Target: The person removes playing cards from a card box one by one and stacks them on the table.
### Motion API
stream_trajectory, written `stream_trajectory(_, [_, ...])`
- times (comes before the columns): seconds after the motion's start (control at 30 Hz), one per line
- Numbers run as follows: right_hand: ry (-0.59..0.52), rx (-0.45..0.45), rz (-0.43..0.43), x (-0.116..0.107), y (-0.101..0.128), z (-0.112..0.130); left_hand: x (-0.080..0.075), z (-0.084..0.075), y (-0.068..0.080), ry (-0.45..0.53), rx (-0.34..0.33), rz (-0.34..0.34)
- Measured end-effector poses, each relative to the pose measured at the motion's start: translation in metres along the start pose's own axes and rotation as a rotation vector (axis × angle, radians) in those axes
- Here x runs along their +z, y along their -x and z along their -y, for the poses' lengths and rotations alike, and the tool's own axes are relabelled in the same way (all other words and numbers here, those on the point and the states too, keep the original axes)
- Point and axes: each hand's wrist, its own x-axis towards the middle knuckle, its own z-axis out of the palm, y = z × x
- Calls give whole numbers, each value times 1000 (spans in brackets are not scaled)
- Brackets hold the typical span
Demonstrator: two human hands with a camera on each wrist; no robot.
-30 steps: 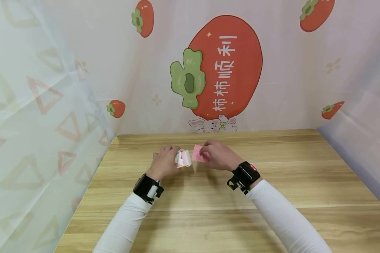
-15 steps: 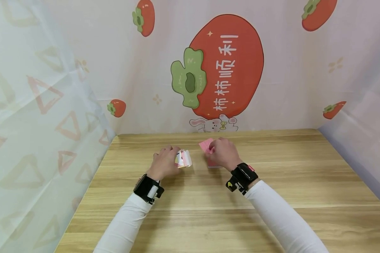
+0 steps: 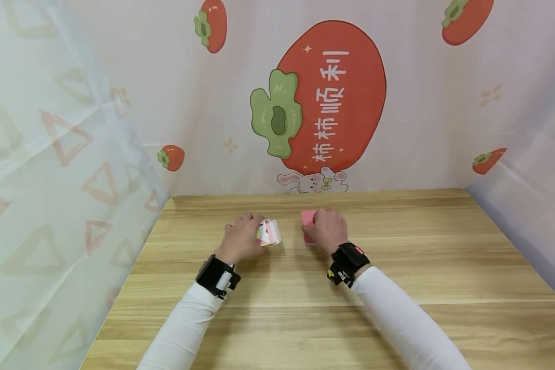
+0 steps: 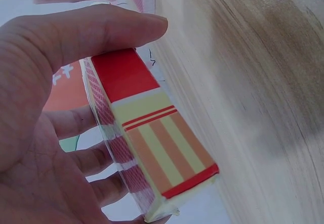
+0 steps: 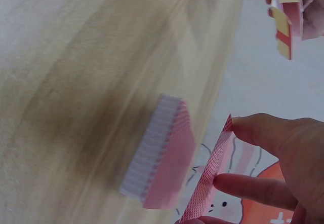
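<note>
Left hand [image 3: 240, 240] — grips striped box [image 4: 154, 127] | right hand [image 3: 330, 229] — pinches 1 pink card [image 5: 205, 181], apart from patterned deck [image 5: 169, 165] on table [image 3: 277, 318]

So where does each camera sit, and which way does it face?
Head: on the person's head, facing forward and down at table and backdrop; both arms, left hand and right hand show.
Left wrist: on that wrist, facing the card box the left hand grips; part of the right hand shows.
Right wrist: on that wrist, facing the pinched card and the deck; right hand near, left hand beyond.
Shared by both wrist views: the card box, both hands.
</note>
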Motion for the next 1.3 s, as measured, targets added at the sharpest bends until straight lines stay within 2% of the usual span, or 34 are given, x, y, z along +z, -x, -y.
stream_trajectory(0.43, [149, 50, 10, 12, -2, 3, 3, 3, -2, -5, -3, 0])
stream_trajectory(1.3, [192, 56, 1, 22, -1, 4, 2, 3, 0, 1, -2, 8])
